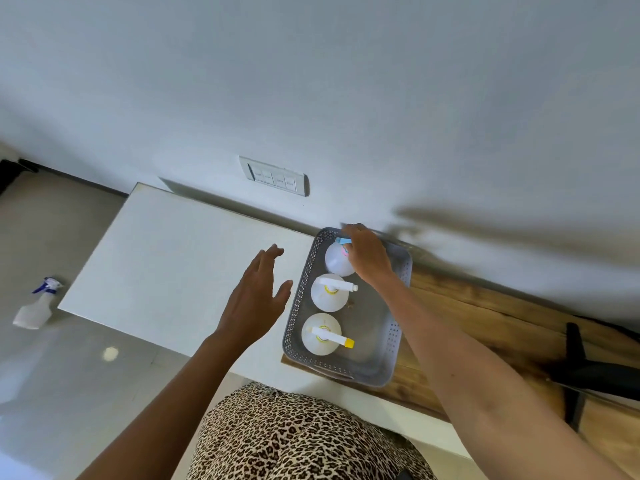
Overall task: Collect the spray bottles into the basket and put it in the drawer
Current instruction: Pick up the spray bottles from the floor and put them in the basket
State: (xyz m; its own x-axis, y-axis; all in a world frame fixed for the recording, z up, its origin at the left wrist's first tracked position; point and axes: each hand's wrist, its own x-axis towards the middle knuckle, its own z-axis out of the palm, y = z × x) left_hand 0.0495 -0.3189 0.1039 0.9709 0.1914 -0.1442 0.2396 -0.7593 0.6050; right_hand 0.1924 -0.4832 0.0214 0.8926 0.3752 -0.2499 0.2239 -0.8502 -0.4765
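A grey perforated basket (298, 306) stands where the white top meets the wooden top. Three white spray bottles stand upright in it in a row. The near one has a yellow-tipped nozzle (320, 336), the middle one a white nozzle (327, 294). On the far one, with a light blue trigger (336, 260), my right hand (367, 259) is closed around the head. My left hand (254, 297) hovers open over the white top just left of the basket, touching nothing. A fourth spray bottle with a blue trigger (34, 308) lies on the floor at the far left.
The white cabinet top (166, 268) stands against the wall under a switch plate (273, 176). A wooden tabletop (491, 327) extends to the right, with a black object (585, 372) on it. Grey tiled floor lies to the left.
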